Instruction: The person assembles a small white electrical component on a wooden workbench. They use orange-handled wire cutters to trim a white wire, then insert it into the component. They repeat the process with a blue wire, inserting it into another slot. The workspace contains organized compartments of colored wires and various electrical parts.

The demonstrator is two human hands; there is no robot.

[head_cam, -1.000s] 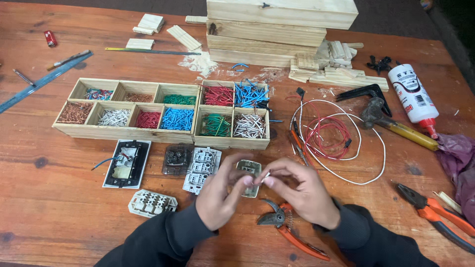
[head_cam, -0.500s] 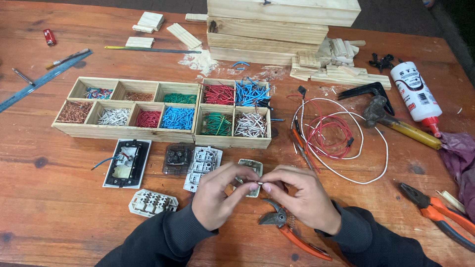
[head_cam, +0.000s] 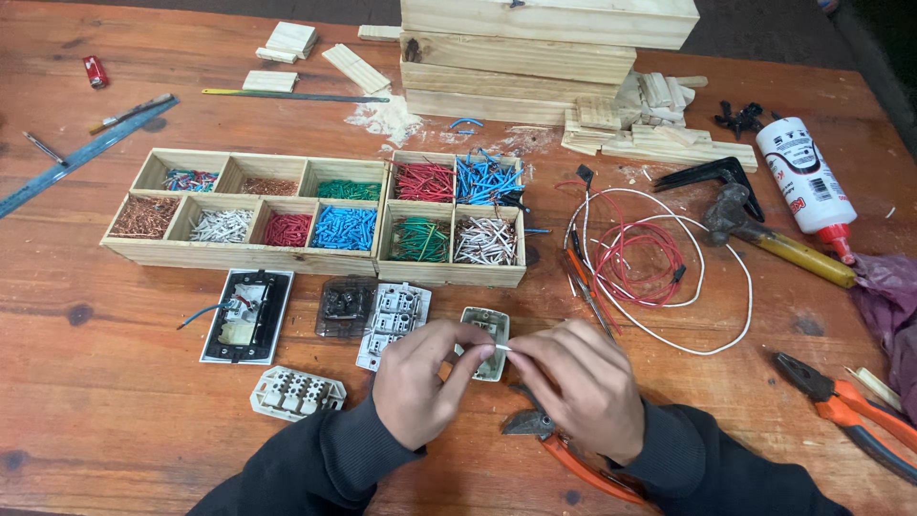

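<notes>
My left hand [head_cam: 420, 377] and my right hand [head_cam: 576, 382] meet at the table's near middle. Their fingertips pinch a short white wire piece [head_cam: 501, 350] between them, just over a small grey switch module [head_cam: 487, 330] lying on the wood. Whether either hand also touches the module I cannot tell. Orange-handled cutters [head_cam: 573, 454] lie under my right wrist. A white switch insert [head_cam: 392, 320] and a dark module [head_cam: 345, 306] sit just left of my left hand.
Wooden divider trays [head_cam: 315, 253] hold sorted coloured wire bits. A black-framed switch plate [head_cam: 244, 315], a white terminal block [head_cam: 294, 394], coiled red and white wire [head_cam: 650, 263], a hammer [head_cam: 778, 244], a glue bottle [head_cam: 807, 182], orange pliers [head_cam: 850, 416] and stacked boards [head_cam: 535, 48] surround the hands.
Both hands have lowered slightly toward the table and stayed together. The grey module, earlier held up between the fingers, now rests on the wood behind the fingertips.
</notes>
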